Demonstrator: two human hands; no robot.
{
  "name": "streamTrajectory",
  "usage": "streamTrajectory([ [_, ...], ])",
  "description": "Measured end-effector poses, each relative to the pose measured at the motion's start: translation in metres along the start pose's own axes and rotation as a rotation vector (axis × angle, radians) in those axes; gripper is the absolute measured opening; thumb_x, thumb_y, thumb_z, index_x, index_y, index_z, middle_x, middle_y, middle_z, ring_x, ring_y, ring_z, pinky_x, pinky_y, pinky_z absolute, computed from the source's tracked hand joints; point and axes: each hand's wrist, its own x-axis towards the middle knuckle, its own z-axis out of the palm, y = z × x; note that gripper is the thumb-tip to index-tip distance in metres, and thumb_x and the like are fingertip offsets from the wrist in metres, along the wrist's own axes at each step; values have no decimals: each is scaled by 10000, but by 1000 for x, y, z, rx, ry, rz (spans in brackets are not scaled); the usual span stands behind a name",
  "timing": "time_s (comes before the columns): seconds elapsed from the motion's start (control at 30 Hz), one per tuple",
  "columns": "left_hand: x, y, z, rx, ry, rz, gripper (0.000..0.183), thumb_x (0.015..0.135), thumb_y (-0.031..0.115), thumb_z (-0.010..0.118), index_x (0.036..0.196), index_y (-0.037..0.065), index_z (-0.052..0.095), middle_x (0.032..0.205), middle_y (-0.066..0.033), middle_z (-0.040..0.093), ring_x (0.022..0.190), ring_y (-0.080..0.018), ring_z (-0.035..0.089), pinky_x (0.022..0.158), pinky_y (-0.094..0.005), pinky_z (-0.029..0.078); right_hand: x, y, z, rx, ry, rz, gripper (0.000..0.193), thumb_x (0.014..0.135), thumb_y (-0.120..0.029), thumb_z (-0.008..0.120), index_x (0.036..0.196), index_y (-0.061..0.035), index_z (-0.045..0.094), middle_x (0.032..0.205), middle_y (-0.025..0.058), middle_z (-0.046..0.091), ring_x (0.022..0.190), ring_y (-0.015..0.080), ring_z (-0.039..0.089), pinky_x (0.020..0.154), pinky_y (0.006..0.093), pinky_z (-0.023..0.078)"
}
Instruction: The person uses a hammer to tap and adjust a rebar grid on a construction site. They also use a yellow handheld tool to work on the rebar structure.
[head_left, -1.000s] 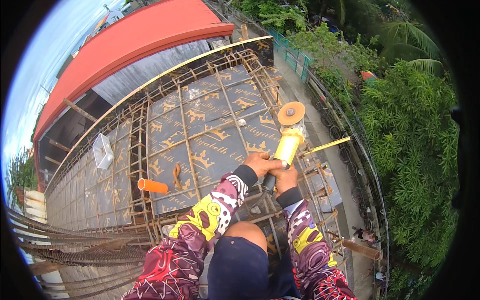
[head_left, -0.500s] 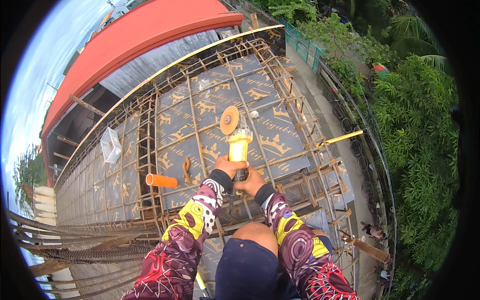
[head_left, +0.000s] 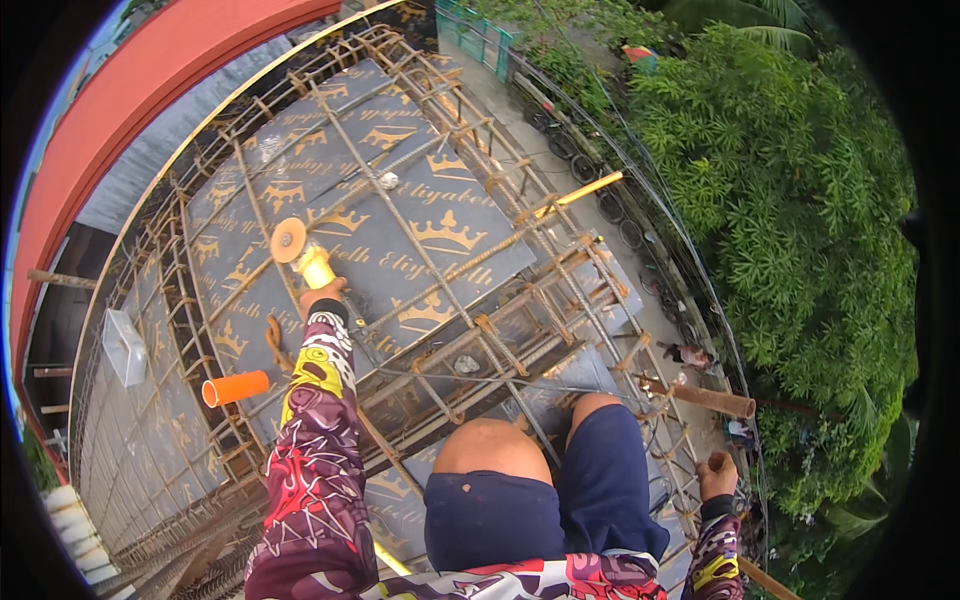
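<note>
My left hand [head_left: 322, 292] is wrapped round the body of a yellow angle grinder [head_left: 316, 268]. The grinder is held out at arm's length over a grid of steel rebar [head_left: 408, 222], its orange-brown disc [head_left: 289, 240] toward the far left. A power cord trails from its rear toward my knees. Far to the right, beside the rebar at the slab's edge, my right hand [head_left: 716, 475] is raised with its fingers curled closed. Whether anything is inside those fingers is hidden. Dark printed form panels [head_left: 450, 230] lie beneath the bars.
An orange pipe piece [head_left: 236, 388] and a clear plastic tub [head_left: 124, 347] lie on the bars at left. A rusty pipe [head_left: 700, 397] and a yellow strip [head_left: 580, 194] stick out over the right edge. Beyond lie a street far below and leafy trees [head_left: 770, 200].
My right hand has let go of the grinder and swung out to the lower right. My left hand keeps the grinder. The view has turned to the right.
</note>
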Motion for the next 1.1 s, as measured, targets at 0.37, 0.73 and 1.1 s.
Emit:
streamTrajectory([
  [0.37, 76, -22, 20, 287, -4, 160, 725, 655, 443, 856, 1097, -101, 672, 1115, -202, 707, 1016, -316, 664, 912, -404, 502, 17, -33, 96, -111, -235, -88, 607, 724, -221, 770, 1278, -51, 588, 1200, 226, 594, 1144, 370, 594, 990, 422, 480],
  [0.73, 122, -35, 28, 221, -37, 106, 733, 651, 448, 875, 1080, -110, 672, 1081, -188, 712, 949, -306, 673, 889, -396, 515, 51, -7, 148, -261, -281, -69, 417, 726, -279, 765, 1091, -80, 723, 949, 202, 707, 938, 355, 679, 854, 437, 529],
  [1.1, 125, -35, 18, 197, -22, 117, 749, 607, 453, 907, 1055, -103, 681, 1056, -194, 711, 942, -321, 666, 899, -395, 500, 46, -23, 143, -180, -202, 10, 218, 866, -261, 679, 936, -58, 719, 889, 211, 707, 888, 391, 681, 809, 461, 531],
])
